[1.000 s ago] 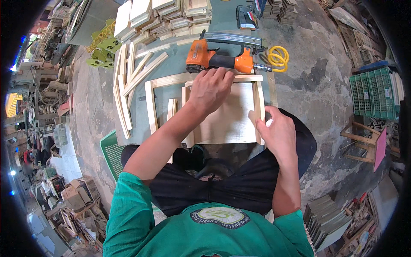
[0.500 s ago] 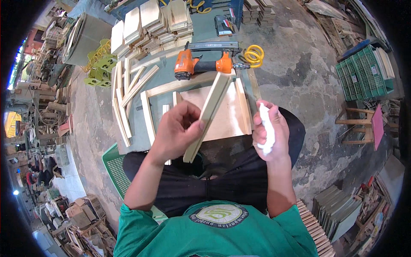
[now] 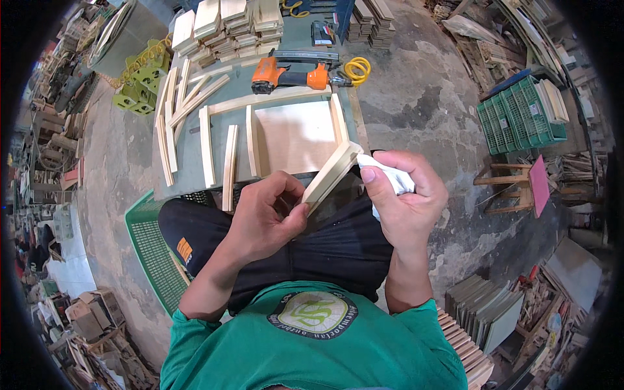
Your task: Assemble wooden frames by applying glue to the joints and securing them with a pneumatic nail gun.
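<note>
On my feed I can't make out what the white object in the right hand is, as that grip hides part of it; its tip seems to meet the wooden strip at the far end. The left hand pinches the strip's near end, slanting it toward the right hand, with the worktop ahead of both

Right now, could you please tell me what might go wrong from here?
The left hand pinches the wooden strip near its lower end, so pressure from the right hand with the soft white item at the upper end could twist it loose. Another, loose strip juts past the near edge of the table, close to the left hand, and might be knocked off.
</note>
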A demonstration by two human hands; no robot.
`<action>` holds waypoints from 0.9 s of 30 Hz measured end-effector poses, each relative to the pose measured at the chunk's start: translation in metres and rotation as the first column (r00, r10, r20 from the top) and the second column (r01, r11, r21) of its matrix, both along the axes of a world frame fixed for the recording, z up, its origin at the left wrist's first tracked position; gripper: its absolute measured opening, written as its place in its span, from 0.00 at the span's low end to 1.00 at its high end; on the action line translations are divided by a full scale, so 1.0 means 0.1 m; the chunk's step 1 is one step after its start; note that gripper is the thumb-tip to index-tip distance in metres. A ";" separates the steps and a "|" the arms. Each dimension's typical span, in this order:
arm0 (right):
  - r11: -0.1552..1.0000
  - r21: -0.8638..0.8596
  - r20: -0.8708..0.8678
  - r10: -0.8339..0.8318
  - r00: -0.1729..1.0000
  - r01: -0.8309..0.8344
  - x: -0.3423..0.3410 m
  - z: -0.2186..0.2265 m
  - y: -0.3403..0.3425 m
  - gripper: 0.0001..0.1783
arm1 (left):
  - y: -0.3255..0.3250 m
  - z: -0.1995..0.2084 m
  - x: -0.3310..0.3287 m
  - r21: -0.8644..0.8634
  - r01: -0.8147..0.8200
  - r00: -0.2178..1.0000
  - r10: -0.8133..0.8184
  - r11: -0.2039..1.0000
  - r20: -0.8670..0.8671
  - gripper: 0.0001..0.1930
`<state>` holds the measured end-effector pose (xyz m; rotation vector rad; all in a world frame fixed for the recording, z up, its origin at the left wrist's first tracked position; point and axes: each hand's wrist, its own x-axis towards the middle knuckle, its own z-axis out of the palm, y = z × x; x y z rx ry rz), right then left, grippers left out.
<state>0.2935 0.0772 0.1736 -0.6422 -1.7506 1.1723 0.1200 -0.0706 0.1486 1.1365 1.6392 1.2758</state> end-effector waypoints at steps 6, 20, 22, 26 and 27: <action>0.992 0.116 0.025 -0.050 0.998 0.047 0.11 0.06 -0.09 0.08 | -0.08 0.09 0.13 0.031 0.002 0.998 0.000 1.000 -0.060 0.08; 0.981 0.188 0.051 -0.062 0.997 0.051 0.12 0.10 -0.10 0.07 | -0.11 0.14 0.18 0.002 0.006 0.991 -0.005 1.000 -0.133 0.09; 0.984 0.171 0.080 -0.065 0.995 0.050 0.13 0.09 -0.11 0.07 | -0.12 0.14 0.18 0.001 0.003 0.991 -0.003 1.000 -0.131 0.09; 0.979 0.195 0.091 -0.077 0.993 0.058 0.14 0.09 -0.09 0.08 | -0.12 0.13 0.17 0.008 0.006 0.991 -0.005 1.000 -0.133 0.09; 0.980 0.191 0.087 -0.077 0.993 0.060 0.14 0.08 -0.09 0.08 | -0.12 0.12 0.17 0.003 -0.003 0.991 0.003 1.000 -0.137 0.09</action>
